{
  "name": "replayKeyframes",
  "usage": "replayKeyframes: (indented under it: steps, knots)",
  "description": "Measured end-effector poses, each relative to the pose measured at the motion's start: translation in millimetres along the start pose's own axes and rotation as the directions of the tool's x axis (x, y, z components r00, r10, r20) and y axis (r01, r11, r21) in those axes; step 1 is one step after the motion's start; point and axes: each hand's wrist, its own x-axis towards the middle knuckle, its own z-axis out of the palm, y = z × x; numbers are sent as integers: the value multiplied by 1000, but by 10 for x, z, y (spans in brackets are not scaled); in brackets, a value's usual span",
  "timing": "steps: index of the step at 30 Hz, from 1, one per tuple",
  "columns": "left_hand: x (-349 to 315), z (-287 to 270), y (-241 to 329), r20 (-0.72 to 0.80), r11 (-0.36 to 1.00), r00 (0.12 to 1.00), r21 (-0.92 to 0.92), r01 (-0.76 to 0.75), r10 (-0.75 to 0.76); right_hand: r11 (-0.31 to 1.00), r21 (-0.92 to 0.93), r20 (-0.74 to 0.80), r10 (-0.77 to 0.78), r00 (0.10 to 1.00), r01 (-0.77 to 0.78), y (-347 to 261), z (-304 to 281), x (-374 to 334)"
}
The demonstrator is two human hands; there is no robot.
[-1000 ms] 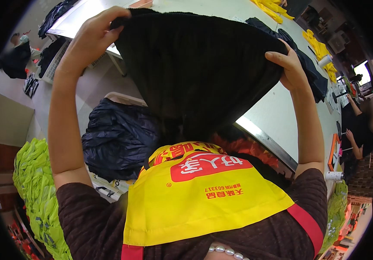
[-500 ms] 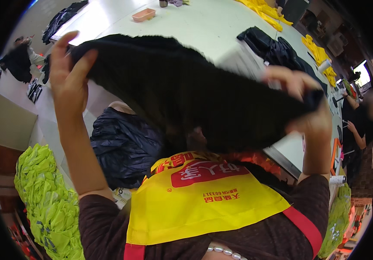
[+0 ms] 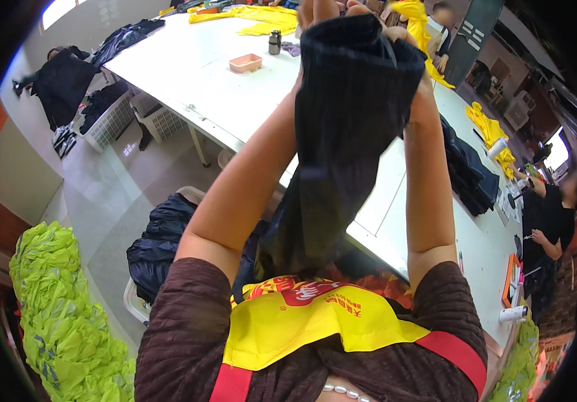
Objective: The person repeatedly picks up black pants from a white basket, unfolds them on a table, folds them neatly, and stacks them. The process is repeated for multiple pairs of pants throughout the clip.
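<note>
A black garment (image 3: pixel 352 127) hangs from both raised hands, its open upper edge turned upward and its length dropping in front of my yellow apron (image 3: pixel 362 321). At the top of the view my left hand (image 3: pixel 318 12) grips the far left part of that edge; the cloth hides part of the hand. My right hand (image 3: pixel 422 90) is closed round the right side of the same edge. Folds of the garment cover the fingers in places. Its lower end is dark and partly lost against the apron and my lap.
A long white table (image 3: pixel 225 90) bears a pink tray (image 3: pixel 245 63), a dark bottle (image 3: pixel 274 42), yellow cloth (image 3: pixel 261 20) and dark garments (image 3: pixel 466 171). Dark clothing (image 3: pixel 161 234) fills a bin at left, beside lime-green garments (image 3: pixel 60 301). A co-worker (image 3: pixel 549 214) stands at right.
Both hands have come closer together and risen toward the top of the view. The garment, spread wide before, now hangs narrow and lengthwise with its edge gathered into an opening.
</note>
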Motion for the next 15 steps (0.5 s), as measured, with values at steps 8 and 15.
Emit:
replayKeyframes:
  steps: [8,15]
  knots:
    - [-821,-1014,-505,-300,989,949,73,130,-103,896,-280,-391,222,893,-345,20,300,-103]
    - [-3143,-1424,-1782,-578,675,498,-129,726,-646,969,-161,-466,94,880,-189,-76,332,14]
